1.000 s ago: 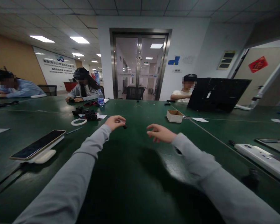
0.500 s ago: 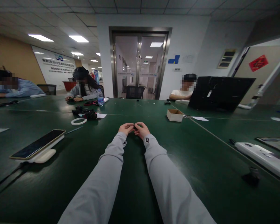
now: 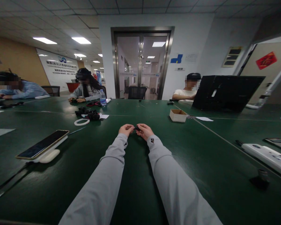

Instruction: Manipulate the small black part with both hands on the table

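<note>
Green table (image 3: 201,162) is supporting both forearms; left hand (image 3: 125,129) and right hand (image 3: 144,130) are pinching a small black part (image 3: 137,127) between fingertips, ideally braced low and kept steady.

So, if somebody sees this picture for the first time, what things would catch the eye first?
Probably the two grey-sleeved arms meeting mid-table, where the left hand and right hand pinch a small black part between their fingertips. Next, the smartphone propped on a white stand at the left of the green table, and the open black laptop at the far right.
</note>
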Action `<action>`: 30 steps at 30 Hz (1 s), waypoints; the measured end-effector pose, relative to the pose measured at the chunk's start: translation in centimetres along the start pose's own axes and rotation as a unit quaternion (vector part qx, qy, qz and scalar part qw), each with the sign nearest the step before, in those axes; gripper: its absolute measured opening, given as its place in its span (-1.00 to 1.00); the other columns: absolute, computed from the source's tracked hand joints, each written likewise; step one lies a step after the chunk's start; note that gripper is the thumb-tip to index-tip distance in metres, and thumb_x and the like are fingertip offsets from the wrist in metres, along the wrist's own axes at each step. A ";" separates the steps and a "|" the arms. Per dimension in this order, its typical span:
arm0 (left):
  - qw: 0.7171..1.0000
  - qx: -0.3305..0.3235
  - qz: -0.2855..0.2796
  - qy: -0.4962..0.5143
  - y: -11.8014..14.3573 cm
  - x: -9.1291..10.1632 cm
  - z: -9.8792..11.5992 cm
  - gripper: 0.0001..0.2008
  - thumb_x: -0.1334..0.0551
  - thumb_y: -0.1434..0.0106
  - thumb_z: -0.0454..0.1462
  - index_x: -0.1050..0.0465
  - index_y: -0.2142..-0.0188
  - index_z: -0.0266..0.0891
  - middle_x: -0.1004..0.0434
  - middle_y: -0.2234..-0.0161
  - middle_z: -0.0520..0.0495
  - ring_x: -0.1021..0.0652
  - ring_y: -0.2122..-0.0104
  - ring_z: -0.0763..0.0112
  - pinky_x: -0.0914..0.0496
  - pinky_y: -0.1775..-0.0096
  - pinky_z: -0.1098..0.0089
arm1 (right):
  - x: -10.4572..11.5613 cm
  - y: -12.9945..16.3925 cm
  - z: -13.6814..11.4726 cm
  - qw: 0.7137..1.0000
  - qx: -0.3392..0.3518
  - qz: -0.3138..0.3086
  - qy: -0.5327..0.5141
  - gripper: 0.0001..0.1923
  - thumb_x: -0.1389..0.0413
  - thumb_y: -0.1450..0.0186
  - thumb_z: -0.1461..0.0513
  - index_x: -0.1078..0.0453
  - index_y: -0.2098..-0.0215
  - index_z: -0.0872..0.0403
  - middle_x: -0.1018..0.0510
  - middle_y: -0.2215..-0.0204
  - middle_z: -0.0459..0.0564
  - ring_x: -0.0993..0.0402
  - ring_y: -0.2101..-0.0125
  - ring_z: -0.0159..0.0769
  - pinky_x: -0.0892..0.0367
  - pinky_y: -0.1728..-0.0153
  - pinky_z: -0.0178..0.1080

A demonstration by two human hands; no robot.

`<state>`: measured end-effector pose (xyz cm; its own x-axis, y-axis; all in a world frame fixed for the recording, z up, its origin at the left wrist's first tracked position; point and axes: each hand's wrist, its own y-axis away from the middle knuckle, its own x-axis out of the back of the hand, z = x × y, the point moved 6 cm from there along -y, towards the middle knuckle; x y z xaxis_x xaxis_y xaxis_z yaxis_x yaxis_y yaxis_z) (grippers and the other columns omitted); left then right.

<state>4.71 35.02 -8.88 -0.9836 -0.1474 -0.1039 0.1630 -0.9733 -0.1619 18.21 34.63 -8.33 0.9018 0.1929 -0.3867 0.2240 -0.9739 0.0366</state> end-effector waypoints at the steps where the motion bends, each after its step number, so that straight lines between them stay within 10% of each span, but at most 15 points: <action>1: 1.000 -0.001 -0.003 0.002 0.0 0.0 0.0 -0.71 -0.39 0.20 -0.25 -0.45 0.45 -0.35 -0.47 0.56 -0.04 -0.48 0.54 0.49 -0.44 0.39 0.39 | 0.0 0.0 0.0 1.000 -0.001 0.004 0.001 -0.95 -0.07 -0.21 0.34 -0.28 0.33 0.13 -0.44 0.66 -0.08 -0.38 0.68 -0.45 -0.34 0.63 -0.42; 30: 0.995 -0.007 -0.001 -0.099 -0.3 0.0 0.0 -0.64 -0.32 0.16 -0.04 -0.40 0.58 -0.32 -0.45 0.65 -0.05 -0.41 0.65 0.52 -0.30 0.55 0.48 | 0.5 -0.3 0.3 1.000 0.013 0.027 0.007 -0.90 -0.10 -0.18 0.40 -0.26 0.37 0.13 -0.41 0.66 -0.12 -0.36 0.68 -0.49 -0.33 0.67 -0.45</action>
<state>4.63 35.33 -8.79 -0.9797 -0.1784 0.0911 0.1605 -0.9711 -0.1765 18.50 34.98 -8.79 0.9179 0.1406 -0.3711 0.1646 -0.9858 0.0335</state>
